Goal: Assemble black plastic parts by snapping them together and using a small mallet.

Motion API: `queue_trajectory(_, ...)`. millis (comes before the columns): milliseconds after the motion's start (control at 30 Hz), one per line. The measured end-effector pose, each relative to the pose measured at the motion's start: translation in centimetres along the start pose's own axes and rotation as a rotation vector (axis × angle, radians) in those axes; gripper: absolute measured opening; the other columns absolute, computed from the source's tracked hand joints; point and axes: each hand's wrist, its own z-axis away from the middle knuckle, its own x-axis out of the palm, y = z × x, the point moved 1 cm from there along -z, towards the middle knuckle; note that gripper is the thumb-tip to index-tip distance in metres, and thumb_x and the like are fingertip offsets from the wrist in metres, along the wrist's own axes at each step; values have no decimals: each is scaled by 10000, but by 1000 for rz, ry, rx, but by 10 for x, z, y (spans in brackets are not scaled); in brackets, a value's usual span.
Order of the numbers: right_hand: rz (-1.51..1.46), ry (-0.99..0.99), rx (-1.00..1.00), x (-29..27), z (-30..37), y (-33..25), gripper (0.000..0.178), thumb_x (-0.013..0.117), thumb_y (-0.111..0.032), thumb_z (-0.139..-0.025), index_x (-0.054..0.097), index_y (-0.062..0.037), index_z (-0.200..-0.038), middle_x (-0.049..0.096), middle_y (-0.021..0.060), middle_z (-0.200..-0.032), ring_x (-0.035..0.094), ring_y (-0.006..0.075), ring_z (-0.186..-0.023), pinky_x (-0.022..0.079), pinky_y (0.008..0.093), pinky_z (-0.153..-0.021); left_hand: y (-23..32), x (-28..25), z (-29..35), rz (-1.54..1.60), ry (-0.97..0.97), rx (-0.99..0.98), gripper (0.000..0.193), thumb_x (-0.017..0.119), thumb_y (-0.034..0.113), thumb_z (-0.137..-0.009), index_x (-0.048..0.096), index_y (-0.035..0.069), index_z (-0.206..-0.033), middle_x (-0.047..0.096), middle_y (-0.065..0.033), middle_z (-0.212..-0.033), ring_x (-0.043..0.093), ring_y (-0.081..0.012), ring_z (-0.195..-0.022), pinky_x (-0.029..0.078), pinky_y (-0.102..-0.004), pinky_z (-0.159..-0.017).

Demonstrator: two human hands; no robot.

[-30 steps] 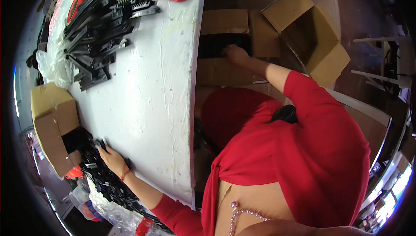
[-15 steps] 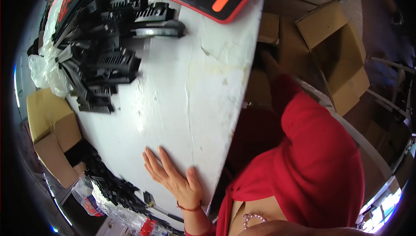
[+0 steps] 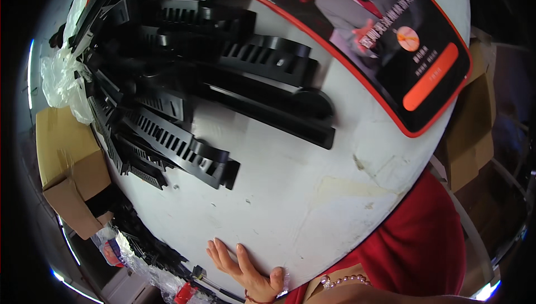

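My left hand (image 3: pixel 245 273) rests palm down on the white tabletop (image 3: pixel 268 203) near its front edge, fingers stretched and holding nothing. A red cord circles its wrist. My right hand is out of sight; only the red sleeve (image 3: pixel 424 242) on that side shows, beyond the table's edge. Farther in lies a heap of black slotted plastic strips (image 3: pixel 173 142), some with rounded ends. One long black piece (image 3: pixel 268 108) sticks out of the heap toward the right. Next to it a phone in a red case (image 3: pixel 385 41) lies with its lit screen up.
An opened cardboard box (image 3: pixel 75 175) stands beyond the left edge, with more black parts (image 3: pixel 139 234) and clear plastic wrap below it. Another cardboard carton (image 3: pixel 472 131) is past the right edge. A crumpled clear bag (image 3: pixel 64 78) sits by the heap.
The view has shifted, bringing the heap and phone closer. My right arm, earlier reaching down beside the carton, is now mostly hidden. My left hand stays flat on the table.
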Motion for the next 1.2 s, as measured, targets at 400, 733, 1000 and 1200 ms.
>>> queue_trajectory(400,92,32,-26,2,-8,21,364,598,-421,-896,746,-100,-979,714,175,-1016,699,326,-922,564,469,-825,0,7,-3,71,25,-29,725,414,594,-972,387,103,-1505,257,-287,-1566,213,-508,-1445,162,-647,-1137)
queue_trajectory(733,133,65,-81,-6,-15,22,363,596,-426,-898,752,-105,-965,717,172,-1002,702,321,-913,567,468,-816,-1,7,-5,168,84,-40,645,667,527,-814,630,114,-1308,369,-254,-1514,269,-441,-1449,93,-584,-1178)
queue_trajectory(1000,125,96,-143,-22,-9,30,363,594,-429,-900,757,-109,-953,719,169,-990,705,317,-906,568,467,-809,2,3,-12,95,75,25,650,596,430,-881,522,66,-1415,322,-254,-1550,249,-420,-1465,108,-576,-1179)
queue_trajectory(1200,132,233,-424,-59,-16,33,363,593,-432,-901,760,-113,-944,721,167,-981,707,313,-900,570,466,-803,12,-2,-10,117,141,26,619,582,332,-901,480,91,-1462,328,-221,-1561,249,-393,-1469,91,-545,-1192)
